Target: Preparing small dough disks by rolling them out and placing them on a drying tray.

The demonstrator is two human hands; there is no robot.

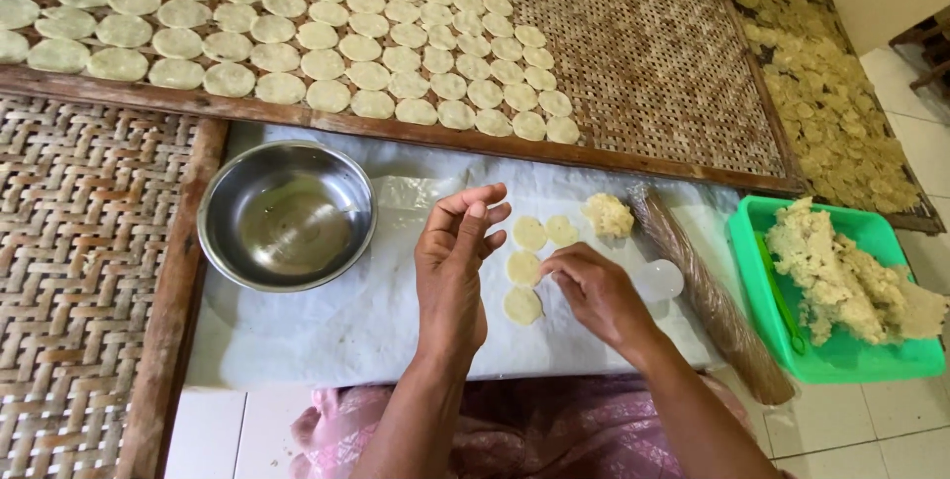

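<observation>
My left hand hovers over the white plastic sheet, palm up, fingers loosely apart and holding nothing I can see. My right hand rests fingertips-down beside several flat pale dough discs lying on the sheet. Whether its fingers pinch a disc, I cannot tell. A small lump of yellowish dough sits just beyond the discs. A plastic-wrapped rolling pin lies to the right of my right hand.
A steel bowl stands left of my hands. A green tub of dough is at the right. Beyond lies a woven tray with rows of discs. Another woven tray is at left.
</observation>
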